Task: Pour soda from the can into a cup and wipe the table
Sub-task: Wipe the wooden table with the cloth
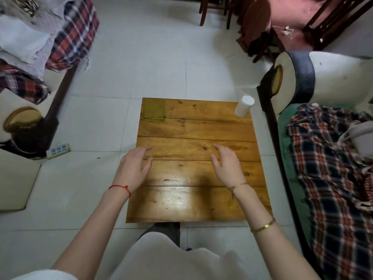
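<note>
A square wooden table point(193, 201) stands on the tiled floor in front of me. A green cloth point(153, 109) lies flat on its far left corner. A white cup point(243, 106) stands on the far right corner, upright. No soda can is in view. My left hand point(134, 166) hovers over the table's left edge with relaxed, spread fingers and holds nothing. My right hand point(226, 163) hovers over the middle right of the table, fingers loosely extended, also holding nothing. Both hands are far from the cloth and the cup.
A sofa with a plaid blanket point(331, 164) runs along the right of the table. Another sofa with plaid fabric point(68, 37) is at the left. A power strip point(59, 150) lies on the floor at the left. Wooden chairs point(262, 27) stand at the back.
</note>
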